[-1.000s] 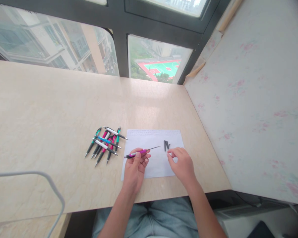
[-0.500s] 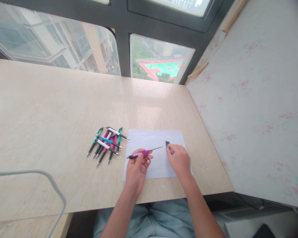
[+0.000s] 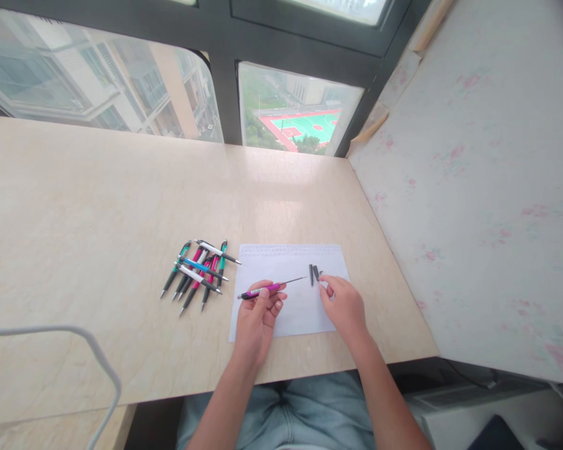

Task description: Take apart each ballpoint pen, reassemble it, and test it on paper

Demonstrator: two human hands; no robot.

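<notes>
My left hand (image 3: 258,319) is closed around a magenta ballpoint pen (image 3: 263,292) with a dark end, held above the paper (image 3: 286,319). Its thin refill (image 3: 293,280) sticks out bare to the right. My right hand (image 3: 344,306) is over the paper's right side with thumb and fingers bent together; whether a tiny part is pinched there cannot be made out. By its fingertips lie one black tube-like piece (image 3: 311,275) and another black piece (image 3: 316,273), close together. A small dark bit (image 3: 321,273) shows right at the fingertips.
Several assembled pens (image 3: 199,275), white, blue, green and pink with black grips, lie in a crossed pile left of the paper. A grey cable (image 3: 94,340) arcs across the lower left. The window (image 3: 300,109) borders the desk's far side and a patterned wall (image 3: 473,187) its right.
My right hand has shifted slightly right and down, away from the black pieces, which now show more fully side by side. The left hand keeps the magenta pen almost still.
</notes>
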